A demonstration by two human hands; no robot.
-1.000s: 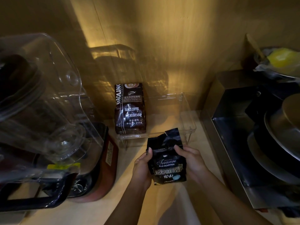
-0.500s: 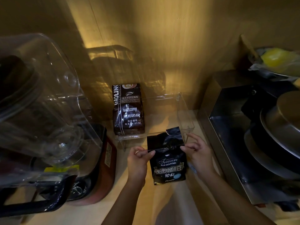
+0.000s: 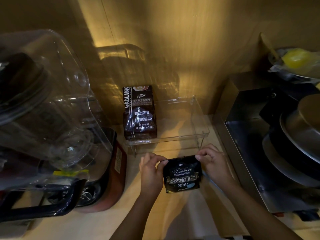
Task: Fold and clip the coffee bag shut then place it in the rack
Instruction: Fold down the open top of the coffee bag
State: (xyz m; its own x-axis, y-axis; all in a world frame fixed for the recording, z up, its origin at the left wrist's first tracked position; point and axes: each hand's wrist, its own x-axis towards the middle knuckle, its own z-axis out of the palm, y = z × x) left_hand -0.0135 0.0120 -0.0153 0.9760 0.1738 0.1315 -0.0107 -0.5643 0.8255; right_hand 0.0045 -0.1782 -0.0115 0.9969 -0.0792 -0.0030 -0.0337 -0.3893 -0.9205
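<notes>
Blender [image 3: 52, 118] left; brown coffee pack [image 3: 140, 113]; pans [image 3: 294, 135] right.

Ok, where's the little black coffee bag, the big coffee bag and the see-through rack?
little black coffee bag [image 3: 182, 174], head view, front label.
big coffee bag [image 3: 141, 115], head view, printed front.
see-through rack [image 3: 199, 116], head view, right wall.

Rack [image 3: 199, 116] right two-thirds open, reachable from front and above. Brown coffee bag [image 3: 140, 113] stands in its left end. Blender [image 3: 52, 118] crowds the left side, steel appliance [image 3: 259, 135] walls the right. Bare bench [image 3: 166, 213] strip between them is the only lane; wall close behind rack.
</notes>
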